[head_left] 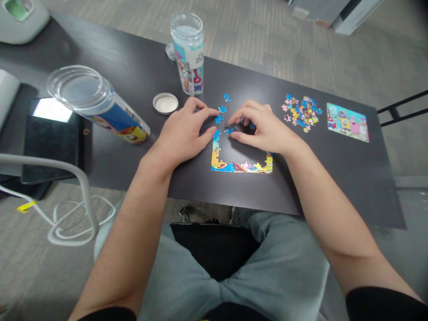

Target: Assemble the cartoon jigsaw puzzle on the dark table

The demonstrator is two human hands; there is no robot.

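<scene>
A jigsaw border (242, 167) lies on the dark table, with its bottom row and parts of both sides joined. My left hand (185, 129) rests at its upper left, fingers apart; the index tip is by loose blue pieces (219, 119) and the thumb touches the border's left side. My right hand (257, 125) is curled over the upper right of the border. Between its thumb and fingertips is a small blue puzzle piece (229, 130). More blue shows beneath its palm, mostly hidden. Another loose blue piece (227, 97) lies farther back.
To the right are a heap of mixed puzzle pieces (302, 111) and a picture card (348, 122). Two clear-topped tubes, one near (122, 118) and one farther back (191, 58), stand left of the pieces. A round lid (165, 103), a tablet (50, 142) and a white cable (78, 178) are also leftward.
</scene>
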